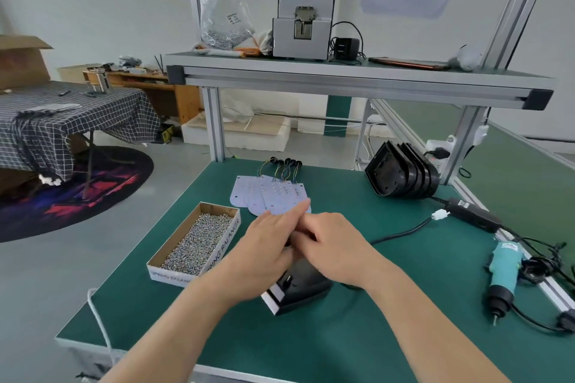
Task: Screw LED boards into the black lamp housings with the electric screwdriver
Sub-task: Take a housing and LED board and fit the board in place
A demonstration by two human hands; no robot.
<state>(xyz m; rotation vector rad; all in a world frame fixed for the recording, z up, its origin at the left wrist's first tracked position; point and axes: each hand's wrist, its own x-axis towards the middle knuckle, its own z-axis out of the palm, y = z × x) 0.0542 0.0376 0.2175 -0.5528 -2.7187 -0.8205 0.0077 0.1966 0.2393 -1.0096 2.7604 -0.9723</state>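
A box of screws (196,242) sits at nine o'clock from the hands, with LED boards (267,193) fanned at twelve. The left hand (264,246), fingers straight, and the right hand (336,242), fingers curled (round what, I cannot tell), meet over a black lamp housing (301,286) in the middle of the green bench (373,336). Spare housings (401,174) stand at two o'clock, and the electric screwdriver (502,270) lies at three.

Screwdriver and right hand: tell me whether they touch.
Apart. Head view: the screwdriver lies on the table far from the right hand, green surface between them.
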